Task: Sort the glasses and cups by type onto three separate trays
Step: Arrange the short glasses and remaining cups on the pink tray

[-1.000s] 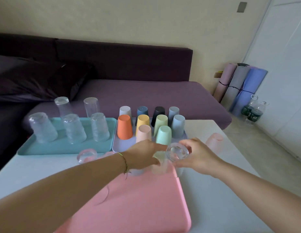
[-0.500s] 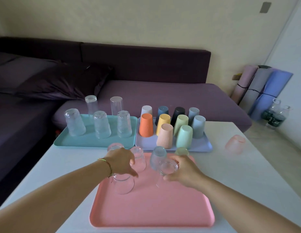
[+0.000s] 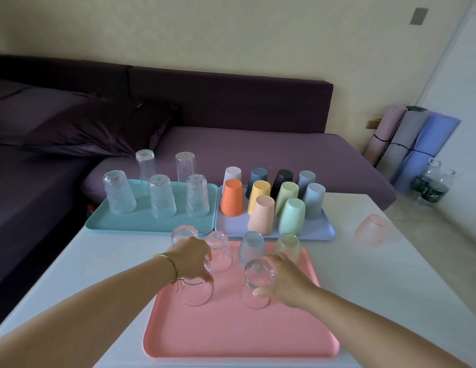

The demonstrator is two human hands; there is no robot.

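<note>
Two upturned glasses [image 3: 256,284] stand on the pink tray [image 3: 231,338], each gripped by one hand's curled fingers [image 3: 259,292].

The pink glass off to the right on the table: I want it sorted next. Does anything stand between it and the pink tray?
Nothing visible does. The pink glass sits alone on bare table; open tabletop runs from it to the pink tray.

Both hands [image 3: 190,257] [image 3: 286,281] grip upturned clear glasses [image 3: 195,293] [image 3: 256,284], seemingly resting on the pink tray [image 3: 231,338].
</note>
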